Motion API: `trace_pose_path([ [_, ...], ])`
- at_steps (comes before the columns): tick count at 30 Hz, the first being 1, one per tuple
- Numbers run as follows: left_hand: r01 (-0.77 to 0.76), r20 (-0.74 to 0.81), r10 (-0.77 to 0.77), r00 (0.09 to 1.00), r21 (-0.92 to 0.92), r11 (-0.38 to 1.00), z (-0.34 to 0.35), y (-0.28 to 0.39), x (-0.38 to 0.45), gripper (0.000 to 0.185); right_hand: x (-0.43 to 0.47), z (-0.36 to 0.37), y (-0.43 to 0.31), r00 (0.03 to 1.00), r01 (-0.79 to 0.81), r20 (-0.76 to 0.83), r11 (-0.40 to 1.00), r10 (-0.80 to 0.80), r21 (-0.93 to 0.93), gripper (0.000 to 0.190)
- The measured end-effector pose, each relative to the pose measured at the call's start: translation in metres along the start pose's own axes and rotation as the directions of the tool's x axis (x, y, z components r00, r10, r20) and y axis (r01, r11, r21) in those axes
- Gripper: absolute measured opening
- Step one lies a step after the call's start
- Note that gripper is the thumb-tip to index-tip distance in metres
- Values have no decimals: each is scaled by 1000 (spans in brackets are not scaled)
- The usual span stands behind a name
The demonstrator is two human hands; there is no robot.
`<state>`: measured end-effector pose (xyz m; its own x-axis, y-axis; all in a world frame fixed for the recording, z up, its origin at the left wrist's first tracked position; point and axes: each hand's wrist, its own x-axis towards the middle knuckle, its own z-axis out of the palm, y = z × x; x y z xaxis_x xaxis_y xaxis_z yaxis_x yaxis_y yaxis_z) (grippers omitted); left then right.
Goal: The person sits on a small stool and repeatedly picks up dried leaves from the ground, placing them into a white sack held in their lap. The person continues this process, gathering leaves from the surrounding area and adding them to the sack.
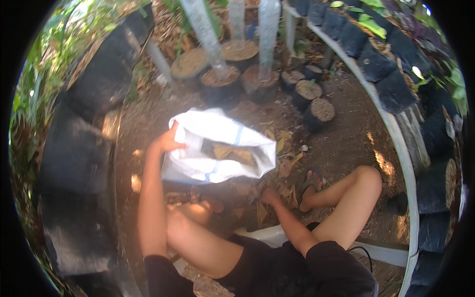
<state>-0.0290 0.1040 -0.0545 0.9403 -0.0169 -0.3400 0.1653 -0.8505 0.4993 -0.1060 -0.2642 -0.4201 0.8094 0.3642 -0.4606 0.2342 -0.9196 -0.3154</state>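
Observation:
A white woven sack with blue stripes stands on the ground in front of me, its mouth spread wide. Brownish material shows inside it, too blurred to name. My left hand grips the sack's left rim, with the thumb inside the opening. Below the sack's right corner, my right hand is low over the leaf-strewn ground. Its fingers are blurred against dark surroundings, and whether they hold anything is unclear.
Beyond the sack stand soil-filled black polybags, some with tall clear plastic sleeves. Smaller polybags sit to their right. Large black bags line the left; a curved pale rail and more black bags border the right.

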Motion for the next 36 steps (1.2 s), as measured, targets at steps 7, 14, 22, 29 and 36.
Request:
trace_pose_path([
  [7, 134, 19, -136, 990, 92, 987, 2, 1, 2, 111, 5, -163, 22, 781, 172, 542, 941, -310, 292, 35],
  [14, 125, 22, -128, 992, 108, 986, 0, 9, 0, 111, -43, -286, -16, 922, 319, 116, 894, -370, 313, 25],
  [22, 132, 43, -139, 989, 135, 982, 3, 8, 0, 111, -36, -270, -96, 822, 417, -525, 862, -222, 289, 37],
  [29, 90, 10, -90, 996, 26, 996, 4, -15, -4, 109, 24, -224, 2, 767, 67, -562, 833, 308, 549, 63],
  [36, 335, -440, -309, 843, -19, 942, -12, -40, -23, 104, 48, -152, 82, 832, -488, -53, 772, 553, 408, 82],
])
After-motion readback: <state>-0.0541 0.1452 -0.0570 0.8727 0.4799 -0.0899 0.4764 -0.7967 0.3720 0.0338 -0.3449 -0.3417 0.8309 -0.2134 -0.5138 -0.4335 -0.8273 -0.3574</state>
